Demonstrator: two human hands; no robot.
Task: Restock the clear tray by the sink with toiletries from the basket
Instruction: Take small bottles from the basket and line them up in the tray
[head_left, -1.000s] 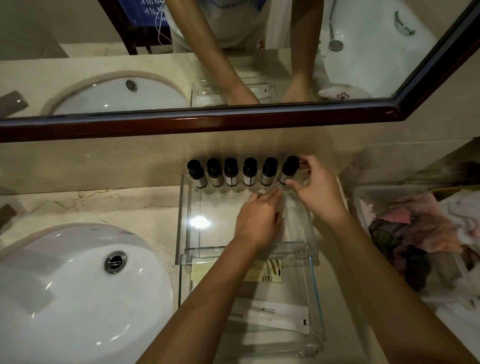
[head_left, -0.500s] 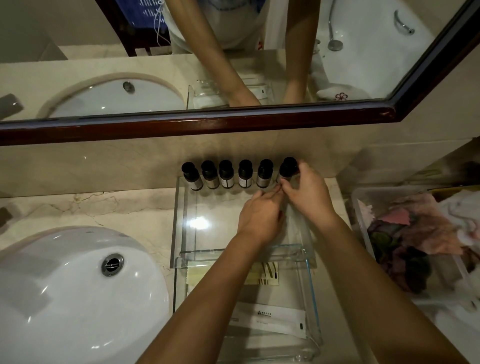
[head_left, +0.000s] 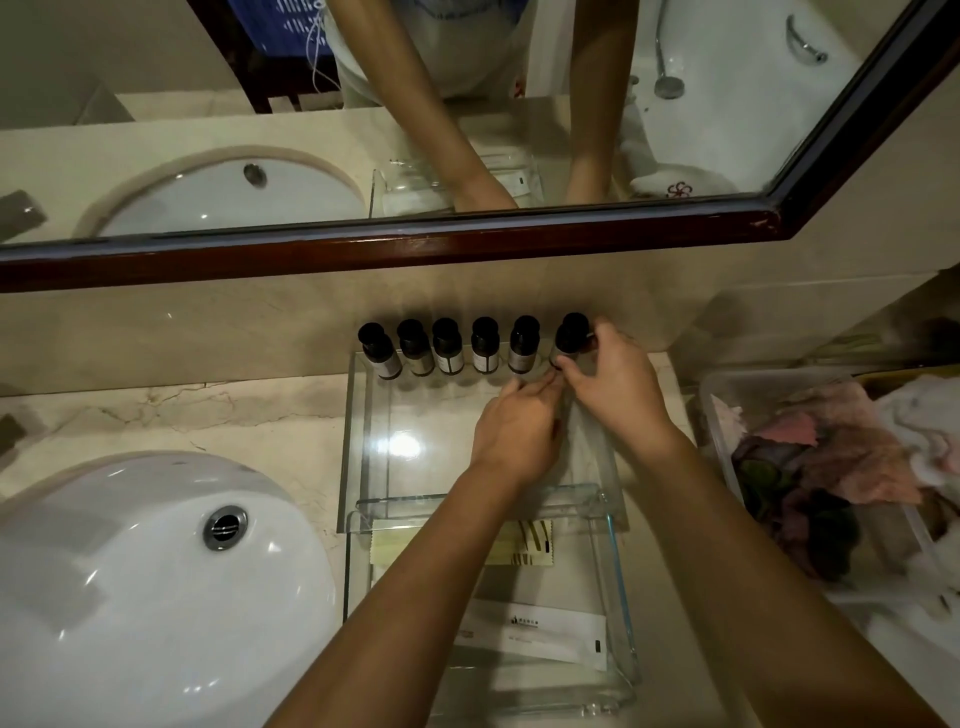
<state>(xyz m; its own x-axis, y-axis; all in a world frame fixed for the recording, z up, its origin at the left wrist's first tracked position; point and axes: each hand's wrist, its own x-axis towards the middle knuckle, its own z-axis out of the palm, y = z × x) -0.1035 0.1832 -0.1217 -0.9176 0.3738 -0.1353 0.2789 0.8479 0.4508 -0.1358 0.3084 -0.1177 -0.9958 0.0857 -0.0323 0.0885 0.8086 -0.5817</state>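
Both hands are drawing closer together than a second ago, the left hand (head_left: 517, 431) sliding up until its fingertips are touching the thumb of the right hand (head_left: 613, 384). That right hand is pinching the sixth bottle (head_left: 569, 338) between thumb and fingers, a narrow hold around its body, while the left is lying flat and empty on the tray (head_left: 363, 447), steadying it as far as I can judge. Five more bottles (head_left: 448, 347) are standing upright in a row just left of the held one, all along the tray's far edge. Nearer than the hands, packets (head_left: 550, 631) are lying in the tray's lower compartment. Off to the right of the grip, the basket (head_left: 717, 415) is sitting beside the tray, and the sink (head_left: 130, 597) is sitting well to the left. She seems to be squaring up the last bottle in line; next, I would guess, comes letting it go upright, then reaching right to the basket for more.
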